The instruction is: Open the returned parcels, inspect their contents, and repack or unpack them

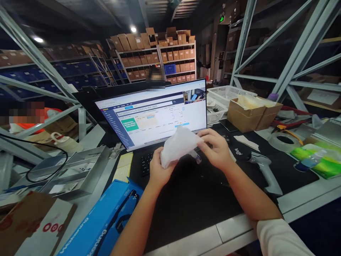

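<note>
A white, translucent packet (179, 146) like a soft plastic or foam bag is held up in front of the monitor (154, 117). My left hand (161, 170) grips its lower left end, the thumb on the near side. At its right edge, my right hand (215, 148) pinches it between thumb and fingers. What the packet contains cannot be made out. Behind it, a small clear piece (196, 157) shows just under the packet. Partly hidden by my left hand, a black keyboard (146, 164) lies below the screen.
On the black desk mat (186, 209), a barcode scanner (266, 172) lies at right, near a tape roll (284, 140) and a water bottle (310, 160). A blue box (103, 217) stands at left beside grey trays (77, 174). Cardboard boxes (246, 113) and white baskets (229, 93) are behind.
</note>
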Motion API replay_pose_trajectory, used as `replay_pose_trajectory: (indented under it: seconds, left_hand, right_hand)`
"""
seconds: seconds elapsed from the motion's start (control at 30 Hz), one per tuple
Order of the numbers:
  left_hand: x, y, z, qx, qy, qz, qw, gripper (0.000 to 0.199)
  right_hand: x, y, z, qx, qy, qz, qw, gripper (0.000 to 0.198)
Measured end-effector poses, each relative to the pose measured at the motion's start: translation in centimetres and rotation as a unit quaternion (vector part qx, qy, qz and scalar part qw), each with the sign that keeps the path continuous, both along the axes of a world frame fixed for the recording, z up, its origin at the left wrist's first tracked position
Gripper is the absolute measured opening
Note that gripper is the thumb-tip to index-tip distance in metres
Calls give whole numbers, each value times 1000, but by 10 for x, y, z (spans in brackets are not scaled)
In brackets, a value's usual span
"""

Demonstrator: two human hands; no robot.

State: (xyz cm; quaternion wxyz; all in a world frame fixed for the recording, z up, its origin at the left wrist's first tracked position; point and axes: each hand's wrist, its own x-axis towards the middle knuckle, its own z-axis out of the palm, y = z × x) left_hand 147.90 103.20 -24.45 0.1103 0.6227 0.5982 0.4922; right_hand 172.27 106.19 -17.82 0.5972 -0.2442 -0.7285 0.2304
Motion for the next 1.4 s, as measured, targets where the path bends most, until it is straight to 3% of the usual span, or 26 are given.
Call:
replay_pose_trajectory:
  seconds: [0.1, 0.17, 0.33, 0.43, 0.53, 0.77, 0.9, 1.17, 1.23, 1.3, 1.4]
  left_hand:
    - [-9, 0, -2, 48, 30, -7, 998, 61]
    - [-15, 0, -2, 72, 54, -30, 996, 59]
    - [-19, -4, 4, 47, 88, -70, 992, 63]
    - [-17, -7, 8, 19, 103, -92, 990, 66]
    - [-17, -9, 11, 6, 102, -97, 990, 67]
    - [-19, -15, 12, 32, 103, -98, 989, 69]
    - [-16, -18, 15, 31, 95, -117, 988, 75]
    - [-12, -16, 15, 10, -47, -205, 978, 93]
    - [-7, -14, 11, 16, -141, -215, 966, 96]
    - [2, -11, 8, 16, -311, -203, 928, 90]
    - [14, -5, 2, -13, -515, -151, 843, 64]
  right_hand:
    - [7, -3, 1, 20, -38, 85, 995, 28]
    - [12, -4, 3, 18, -25, 104, 994, 22]
    - [19, -5, 10, -32, -130, 146, 980, 9]
    - [22, -6, 12, -52, -135, 131, 981, 17]
    - [25, -6, 12, -63, -99, 98, 988, 4]
    - [29, -7, 15, -126, -232, 19, 964, 7]
    - [26, -7, 14, -138, -241, 71, 958, 6]
    - [9, 2, 0, -134, -158, 73, 976, 17]
    - [4, 7, -6, -143, -112, 68, 981, 20]
    - [0, 11, -11, -150, -45, 51, 986, 21]
    - [-5, 14, -14, -154, 28, 28, 987, 23]
